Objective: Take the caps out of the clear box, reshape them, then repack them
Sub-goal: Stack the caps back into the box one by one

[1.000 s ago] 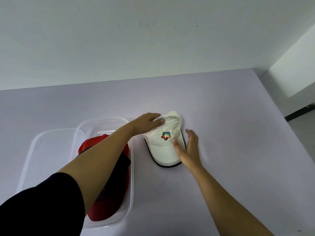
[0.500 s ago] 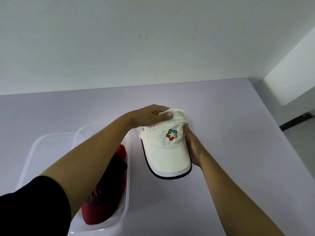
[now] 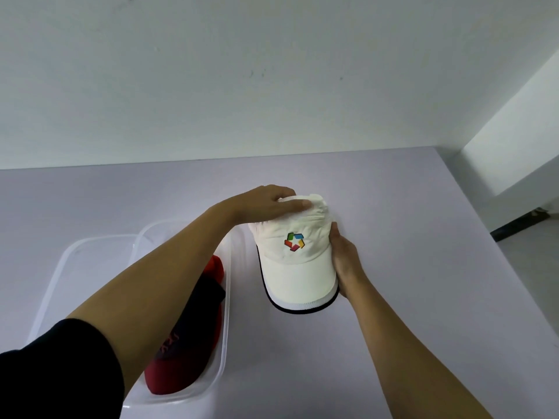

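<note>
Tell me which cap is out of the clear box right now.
The white cap with the multicoloured logo, held in both hands above the table. The red cap lies inside the clear box.

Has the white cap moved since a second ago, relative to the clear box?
Yes. The white cap has been lifted off the table beside the clear box, now held by both hands.

White cap [image 3: 298, 261] with colourful logo, crown crumpled, held between both grips; red cap [image 3: 187, 355] in clear box [image 3: 225, 343] left.
</note>
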